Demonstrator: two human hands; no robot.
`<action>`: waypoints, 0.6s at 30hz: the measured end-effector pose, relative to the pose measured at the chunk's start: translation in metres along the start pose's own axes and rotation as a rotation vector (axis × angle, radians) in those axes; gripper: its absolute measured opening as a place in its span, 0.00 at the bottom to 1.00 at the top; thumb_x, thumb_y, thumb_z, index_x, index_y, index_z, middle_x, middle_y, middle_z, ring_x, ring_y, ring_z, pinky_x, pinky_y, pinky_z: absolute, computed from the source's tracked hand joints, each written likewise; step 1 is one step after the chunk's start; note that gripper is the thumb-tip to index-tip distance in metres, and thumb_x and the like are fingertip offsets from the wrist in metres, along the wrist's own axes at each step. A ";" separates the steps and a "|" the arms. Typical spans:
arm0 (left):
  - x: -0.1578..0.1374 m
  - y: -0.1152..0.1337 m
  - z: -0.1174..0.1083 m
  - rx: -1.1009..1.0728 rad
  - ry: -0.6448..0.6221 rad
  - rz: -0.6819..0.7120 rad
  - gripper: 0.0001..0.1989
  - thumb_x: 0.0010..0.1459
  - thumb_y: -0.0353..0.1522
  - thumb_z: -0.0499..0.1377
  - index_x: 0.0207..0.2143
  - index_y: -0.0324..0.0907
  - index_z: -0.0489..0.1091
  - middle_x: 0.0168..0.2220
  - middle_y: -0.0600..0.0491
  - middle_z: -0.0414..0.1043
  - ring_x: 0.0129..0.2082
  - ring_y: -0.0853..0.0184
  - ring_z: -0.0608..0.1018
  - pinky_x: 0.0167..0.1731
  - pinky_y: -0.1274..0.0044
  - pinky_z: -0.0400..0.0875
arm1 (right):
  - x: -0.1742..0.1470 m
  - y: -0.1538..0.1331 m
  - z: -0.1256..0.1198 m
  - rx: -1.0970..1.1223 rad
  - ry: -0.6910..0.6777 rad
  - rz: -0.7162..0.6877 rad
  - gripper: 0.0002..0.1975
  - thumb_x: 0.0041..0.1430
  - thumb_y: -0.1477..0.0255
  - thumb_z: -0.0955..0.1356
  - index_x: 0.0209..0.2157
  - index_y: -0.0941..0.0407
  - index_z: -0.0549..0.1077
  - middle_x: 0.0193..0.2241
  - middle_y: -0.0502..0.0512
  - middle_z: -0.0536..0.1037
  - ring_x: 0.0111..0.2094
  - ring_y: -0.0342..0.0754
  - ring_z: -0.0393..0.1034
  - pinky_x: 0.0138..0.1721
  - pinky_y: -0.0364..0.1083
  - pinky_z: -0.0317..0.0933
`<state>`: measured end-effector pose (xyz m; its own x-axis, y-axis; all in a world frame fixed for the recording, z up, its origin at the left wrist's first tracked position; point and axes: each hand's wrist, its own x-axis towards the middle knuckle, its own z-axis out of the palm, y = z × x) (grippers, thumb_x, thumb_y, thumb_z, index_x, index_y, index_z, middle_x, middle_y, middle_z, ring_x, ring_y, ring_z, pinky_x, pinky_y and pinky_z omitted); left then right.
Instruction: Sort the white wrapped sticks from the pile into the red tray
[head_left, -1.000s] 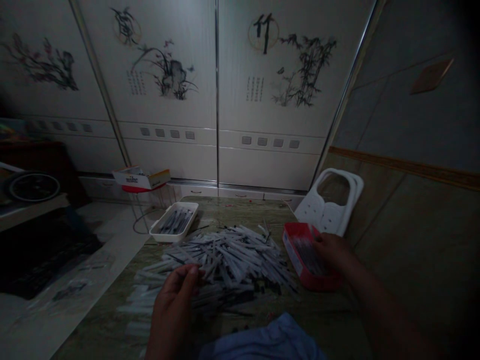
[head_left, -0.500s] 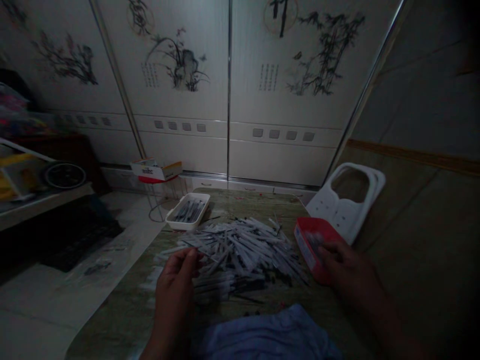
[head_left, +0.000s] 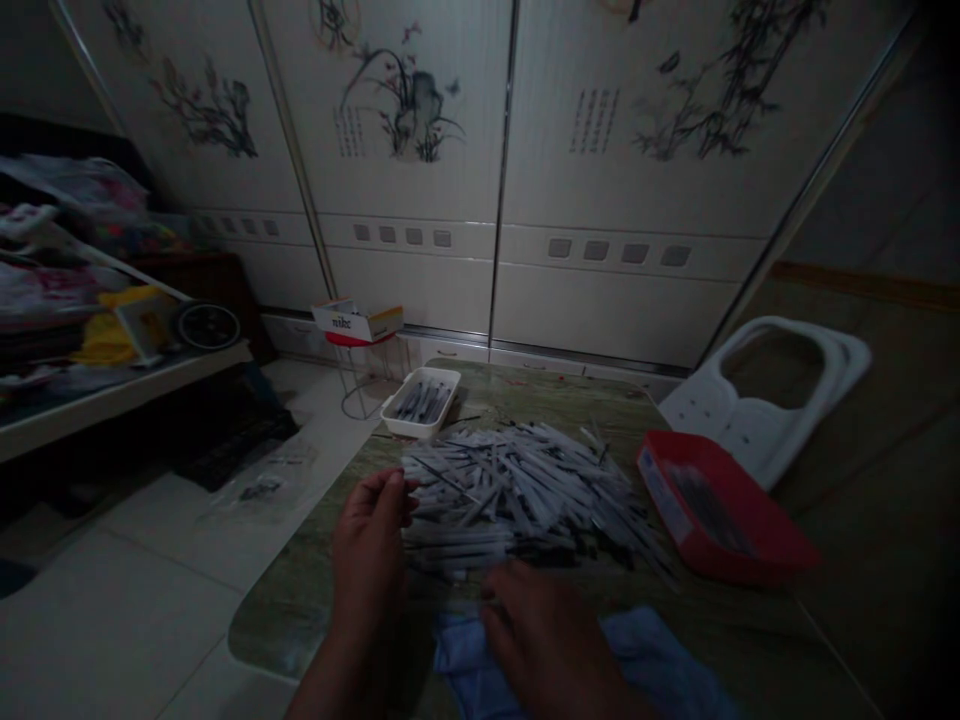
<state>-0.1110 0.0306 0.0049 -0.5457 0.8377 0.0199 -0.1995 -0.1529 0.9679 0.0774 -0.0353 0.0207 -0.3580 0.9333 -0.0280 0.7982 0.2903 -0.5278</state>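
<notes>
While my blue cloth [head_left: 652,640] lies crumpled at the bottom centre of the frame, my right hand [head_left: 547,630] hangs blurred over it, fingertips near the front edge of the pile; I cannot tell whether that grip is closed or has anything in it. Left of centre, my left hand [head_left: 371,520] has thumb and fingers curled toward one another beside the pile, but dimness hides whether that grip is closed on a stick.

The pile of sticks [head_left: 517,480], slim and pale with some dark parts, spreads across the middle of the counter [head_left: 285,620]. To handle them well, I judge I should pinch one loose stick by its end, draw it out lengthwise so that its crossing neighbours stay put, and keep both hands low and close together.

Further off to the right, the red box [head_left: 780,565] holds more of them, as does the white tray [head_left: 405,428] at the counter's far left corner.

Against half a second ago, my right hand has left the red box for the front of the pile, my left is much as it was, and the whole room sits further right in my view.
</notes>
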 end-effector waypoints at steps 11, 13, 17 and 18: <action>0.009 0.002 -0.012 -0.053 0.040 -0.007 0.15 0.54 0.43 0.67 0.38 0.42 0.72 0.33 0.54 0.76 0.29 0.71 0.73 0.30 0.78 0.64 | 0.020 -0.017 0.033 -0.159 -0.014 0.057 0.11 0.58 0.79 0.66 0.39 0.53 0.77 0.42 0.56 0.77 0.43 0.52 0.73 0.41 0.47 0.60; 0.008 0.003 -0.013 -0.035 0.054 -0.015 0.14 0.55 0.43 0.66 0.38 0.42 0.72 0.33 0.55 0.76 0.30 0.71 0.73 0.30 0.78 0.65 | 0.022 -0.014 0.035 -0.179 0.002 0.086 0.11 0.58 0.80 0.65 0.38 0.53 0.77 0.43 0.56 0.76 0.44 0.52 0.72 0.42 0.47 0.59; 0.008 0.002 -0.012 -0.025 0.061 -0.007 0.14 0.56 0.43 0.65 0.37 0.42 0.73 0.33 0.55 0.75 0.30 0.70 0.72 0.30 0.78 0.64 | 0.022 -0.005 0.034 -0.171 0.052 0.095 0.10 0.58 0.80 0.65 0.37 0.53 0.75 0.42 0.55 0.75 0.45 0.52 0.71 0.43 0.47 0.58; 0.008 0.002 -0.012 -0.025 0.055 -0.007 0.14 0.56 0.43 0.65 0.37 0.43 0.73 0.33 0.54 0.75 0.30 0.70 0.72 0.30 0.78 0.64 | 0.021 -0.003 0.033 -0.169 0.062 0.091 0.09 0.58 0.80 0.65 0.36 0.53 0.74 0.42 0.54 0.75 0.44 0.52 0.71 0.42 0.47 0.57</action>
<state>-0.1252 0.0306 0.0040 -0.5881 0.8088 -0.0013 -0.2237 -0.1611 0.9613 0.0518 -0.0231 -0.0064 -0.2545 0.9670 -0.0144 0.8978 0.2307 -0.3752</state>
